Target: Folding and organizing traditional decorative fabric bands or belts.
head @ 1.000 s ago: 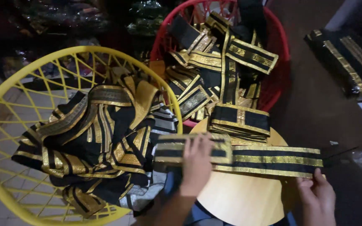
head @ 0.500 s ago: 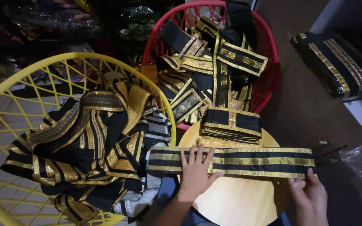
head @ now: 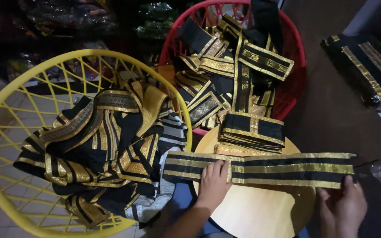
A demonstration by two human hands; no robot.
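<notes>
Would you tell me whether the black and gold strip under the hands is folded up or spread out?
Spread out: the strip lies flat across the round wooden board, left hand pressing it, right hand at its end.

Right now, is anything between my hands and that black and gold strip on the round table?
Nothing visible: the left hand lies flat on the black-and-gold strip, and the right hand grips its right end.

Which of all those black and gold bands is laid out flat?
The long band across the round wooden table, under the left hand and right hand; the others lie heaped or folded.
</notes>
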